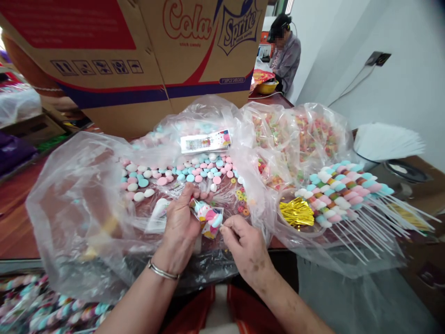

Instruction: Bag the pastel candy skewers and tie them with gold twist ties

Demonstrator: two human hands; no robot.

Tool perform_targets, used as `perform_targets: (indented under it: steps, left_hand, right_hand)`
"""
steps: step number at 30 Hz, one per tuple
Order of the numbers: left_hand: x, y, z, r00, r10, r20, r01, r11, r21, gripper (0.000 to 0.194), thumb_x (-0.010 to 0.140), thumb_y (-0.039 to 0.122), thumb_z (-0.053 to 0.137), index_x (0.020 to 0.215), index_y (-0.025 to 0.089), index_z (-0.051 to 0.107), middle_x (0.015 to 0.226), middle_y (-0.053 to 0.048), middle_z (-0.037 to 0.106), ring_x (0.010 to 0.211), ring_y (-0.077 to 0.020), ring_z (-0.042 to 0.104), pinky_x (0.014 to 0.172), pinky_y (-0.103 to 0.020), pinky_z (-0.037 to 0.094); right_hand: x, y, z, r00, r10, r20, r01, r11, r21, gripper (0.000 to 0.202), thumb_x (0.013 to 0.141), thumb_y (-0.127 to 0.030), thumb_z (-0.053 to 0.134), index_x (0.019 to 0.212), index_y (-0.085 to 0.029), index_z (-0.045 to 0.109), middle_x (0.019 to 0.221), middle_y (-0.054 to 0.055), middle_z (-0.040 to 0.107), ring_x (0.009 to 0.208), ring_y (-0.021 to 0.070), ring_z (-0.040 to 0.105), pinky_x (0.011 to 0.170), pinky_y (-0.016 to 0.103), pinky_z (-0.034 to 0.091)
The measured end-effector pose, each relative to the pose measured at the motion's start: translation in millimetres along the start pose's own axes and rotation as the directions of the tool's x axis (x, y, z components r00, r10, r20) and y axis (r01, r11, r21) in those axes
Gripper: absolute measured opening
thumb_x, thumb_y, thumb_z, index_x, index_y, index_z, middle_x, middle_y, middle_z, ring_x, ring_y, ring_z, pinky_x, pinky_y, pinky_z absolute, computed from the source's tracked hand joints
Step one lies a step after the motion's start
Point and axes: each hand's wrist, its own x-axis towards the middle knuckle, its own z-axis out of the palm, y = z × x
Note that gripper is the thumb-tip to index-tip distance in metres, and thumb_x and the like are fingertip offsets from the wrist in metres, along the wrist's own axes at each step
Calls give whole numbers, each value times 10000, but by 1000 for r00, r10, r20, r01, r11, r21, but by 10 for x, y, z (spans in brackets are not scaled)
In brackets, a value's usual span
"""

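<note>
One candy stick [214, 219]: between the two hands, above the near part of the table [21, 208], its pink, white and blue pieces lying against a printed wrapper [209, 230].
Left hand [182, 215]: fingers curled, closed on the printed wrapper around the candy; metal bracelet [163, 271] at the wrist.
Right hand [246, 246]: thumb and forefinger pinched together on the lower end of the candy stick; other fingers folded.
Loose candies [143, 183]: pink, white and blue, spread on clear plastic [83, 185] just beyond the hands.
Small rings [239, 197]: yellow, green and reddish, to the right of the loose candies.
Wrapper stack [206, 142]: lying behind the loose candies.
Gold ties [297, 212]: bundled in a round tray [315, 231], right of the hands.
Candy skewers [347, 190]: piled beside the gold ties, white ends toward the near right.
Clear bags [302, 132]: filled with red, orange and green pieces, behind the skewers.
Carton [132, 60]: upright at the rear, marked "Cola" and "Sprite".
Person [287, 58]: head bowed, beyond the carton, near a yellow bowl [267, 87].
</note>
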Motion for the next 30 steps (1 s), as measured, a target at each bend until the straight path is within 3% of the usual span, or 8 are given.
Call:
perform_targets:
  steps: [2,6,14,22,24,26,28,30]
  left_hand:
    - [22,7,24,998,-19,-53,18,1000,-21,310,911,117,574,601,117,561,522,38,523,471,-81,535,620,-283,602]
    - [22,-16,40,989,-45,-141,45,999,-3,295,925,142,571,631,119,570,542,30,548,484,-91,554,646,-320,618]
    - [151,53,-74,986,-135,-95,148,979,143,290,891,192,621,615,130,557,456,46,473,429,-102,514,490,-258,569]
    - [38,-6,-3,980,-150,-132,172,970,175,259,878,152,629,631,131,554,511,34,519,431,-101,528,492,-280,588]
    - [-24,-36,38,979,-139,-150,165,970,179,255,890,148,614,641,125,562,516,33,524,426,-95,526,513,-288,600]
    - [-76,-70,74,977,-128,-172,158,972,176,253,896,140,604,646,120,567,514,32,530,413,-90,519,527,-294,607]
    - [-105,-101,94,979,-126,-164,151,976,155,246,895,136,606,652,121,570,514,33,535,404,-87,515,538,-295,609]
    - [-104,-113,93,981,-144,-126,160,979,124,249,897,153,608,652,127,570,521,26,548,412,-96,532,545,-302,609]
  right_hand:
    - [-18,12,46,980,-178,-90,161,972,-171,172,907,-213,491,771,-180,591,644,-13,584,582,114,539,584,222,371]
    - [-26,62,140,857,-481,-187,347,805,-481,239,935,-133,442,764,-163,607,643,28,616,620,151,584,620,256,374]
    - [12,84,61,859,-494,-135,362,772,-523,273,987,-182,400,799,-171,599,633,17,624,597,149,595,593,264,360]
    - [39,77,140,780,-612,-131,373,623,-687,285,953,-143,477,685,-188,566,566,5,579,563,155,544,583,288,326]
    - [30,83,201,807,-575,-136,362,663,-655,290,959,-158,451,697,-183,571,572,11,586,554,153,547,568,288,320]
    - [29,79,232,873,-466,-146,321,773,-546,275,966,-190,422,745,-176,587,599,15,605,548,146,552,553,275,326]
    - [38,65,222,952,-282,-119,224,907,-358,261,963,-230,410,774,-182,584,605,0,600,529,130,538,534,250,336]
    - [52,50,182,996,-81,-47,74,987,-139,264,956,-277,415,746,-198,554,561,-33,545,497,112,496,508,225,335]
